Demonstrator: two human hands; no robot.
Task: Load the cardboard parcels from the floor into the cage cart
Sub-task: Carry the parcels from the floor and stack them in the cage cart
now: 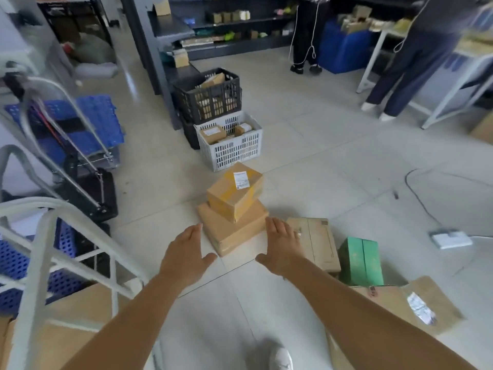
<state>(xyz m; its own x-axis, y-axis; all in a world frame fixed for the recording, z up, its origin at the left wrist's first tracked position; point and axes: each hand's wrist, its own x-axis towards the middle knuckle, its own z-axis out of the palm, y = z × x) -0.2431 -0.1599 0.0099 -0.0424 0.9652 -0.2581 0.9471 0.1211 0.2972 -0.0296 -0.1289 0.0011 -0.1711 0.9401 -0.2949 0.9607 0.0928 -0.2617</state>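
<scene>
floor (306,145) crates (229,145) behind stacked parcels (233,209).

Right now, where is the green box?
In the head view the green box stands on the floor at lower right, right beside a flat cardboard parcel that lies just right of the right hand.

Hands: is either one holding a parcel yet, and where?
Nothing held. Left hand and right hand are open on either side of the lower box.
</scene>
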